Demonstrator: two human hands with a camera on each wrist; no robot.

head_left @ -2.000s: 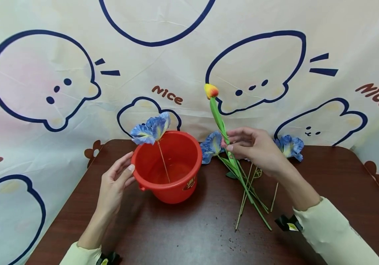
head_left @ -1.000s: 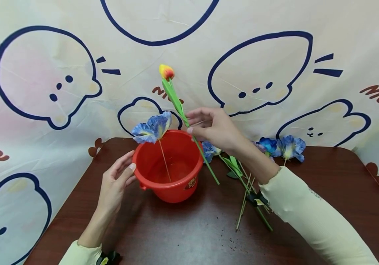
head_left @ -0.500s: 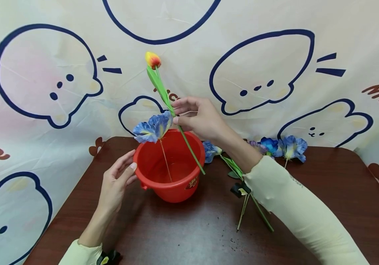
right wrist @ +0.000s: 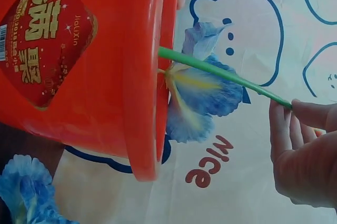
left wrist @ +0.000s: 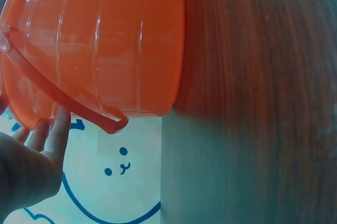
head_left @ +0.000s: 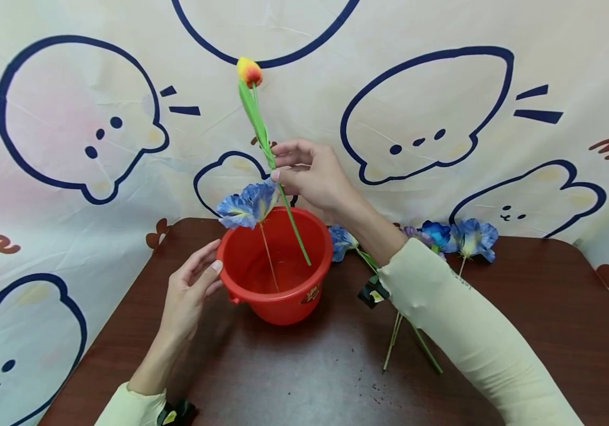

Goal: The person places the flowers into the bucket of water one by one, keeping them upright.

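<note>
In the head view, my right hand (head_left: 317, 171) pinches the green stem of a yellow-and-red tulip (head_left: 251, 72) between thumb and fingers. Its lower stem end overlaps the mouth of a red bucket (head_left: 283, 310). Inside the bucket stands a blue iris-like flower (head_left: 248, 204) on a thin stem, its bloom above the rim. My left hand (head_left: 189, 296) touches the bucket's left rim from outside with thumb and fingers. Seen from the left wrist, the fingers (left wrist: 58, 132) are fairly straight against the bucket, beside its red handle (left wrist: 63, 97). The right wrist view shows the tulip's stem (right wrist: 226, 79) crossing the rim.
Several more blue and purple flowers, such as a blue flower (head_left: 471, 238), lie right of the bucket, partly hidden by my right arm. Dark crumbs (head_left: 376, 393) are scattered on the brown table (head_left: 261, 373). A printed cloth (head_left: 293, 112) hangs behind.
My right hand has lifted the tulip from the flowers on the right and carried it left and up, over the bucket. My left hand has stayed at the rim.
</note>
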